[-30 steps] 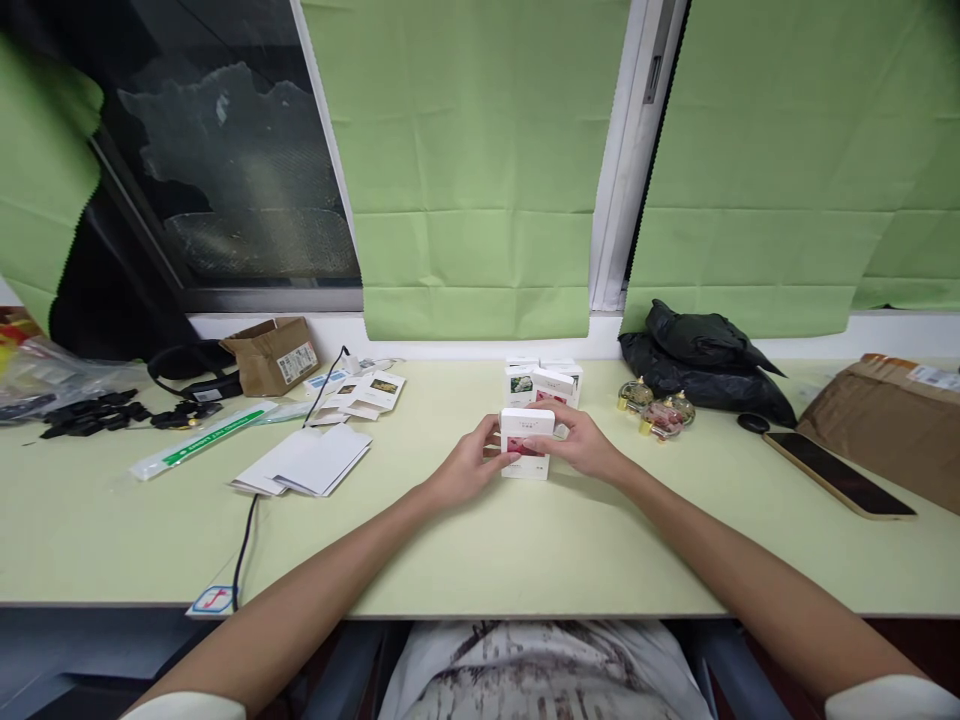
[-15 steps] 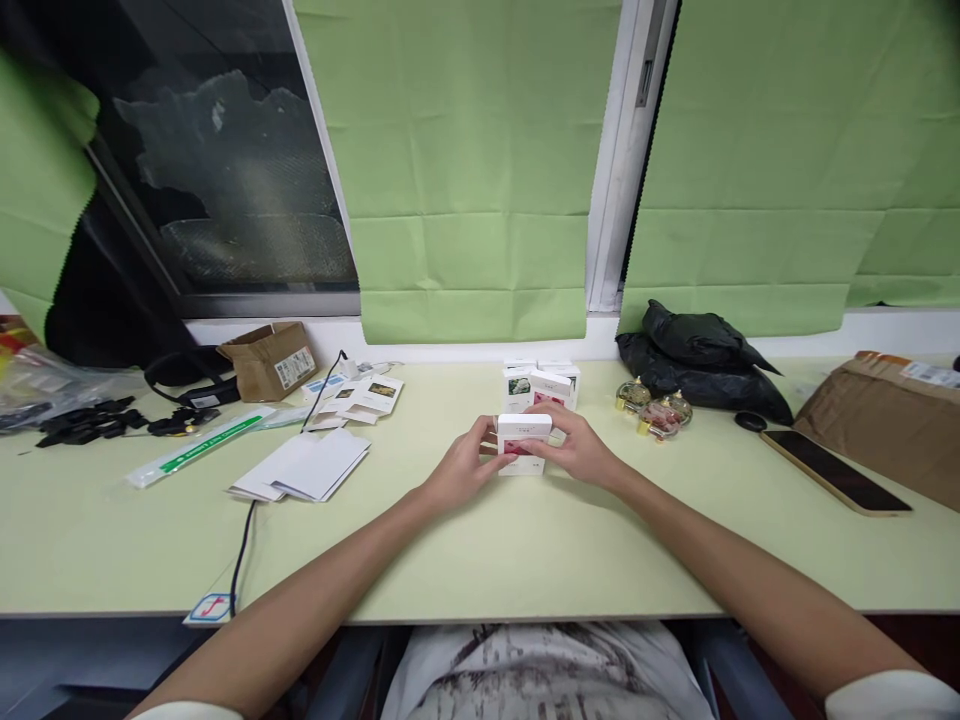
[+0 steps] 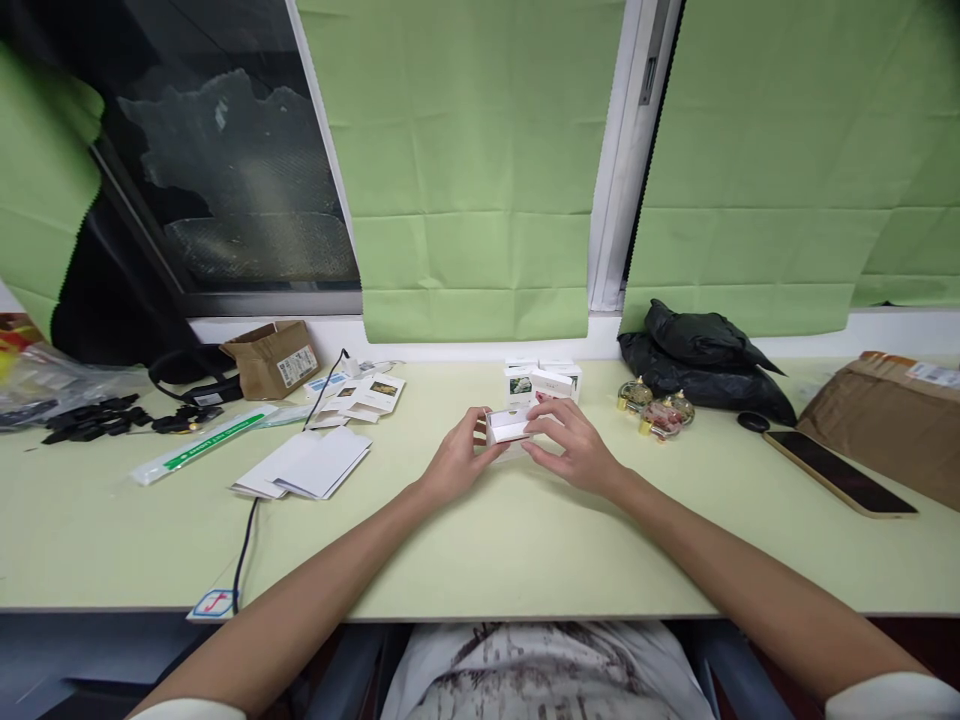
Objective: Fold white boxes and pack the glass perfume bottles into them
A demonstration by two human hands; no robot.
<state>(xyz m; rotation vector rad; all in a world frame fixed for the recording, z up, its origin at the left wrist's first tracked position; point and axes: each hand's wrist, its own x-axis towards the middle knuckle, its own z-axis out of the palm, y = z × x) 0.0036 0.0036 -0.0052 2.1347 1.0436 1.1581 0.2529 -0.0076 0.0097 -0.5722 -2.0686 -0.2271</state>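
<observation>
A small white box (image 3: 508,426) lies tipped over on the pale green desk (image 3: 480,540), held between both hands. My left hand (image 3: 459,462) grips its left end with thumb and fingers closed round it. My right hand (image 3: 571,445) pinches its right end with fingertips curled on the top. Just behind stand a few more small white boxes (image 3: 541,381), some with green or pink pictures on the front.
Flat white box blanks (image 3: 307,462) and printed cards (image 3: 371,392) lie at the left by a black cable (image 3: 247,530). A brown carton (image 3: 271,355) stands further back. Round glass bottles (image 3: 656,405), a black bag (image 3: 701,360), a phone (image 3: 838,472) and a brown parcel (image 3: 889,420) lie at the right.
The box stood upright with its pink front toward me; both hands have tipped it down flat and moved it slightly left and away.
</observation>
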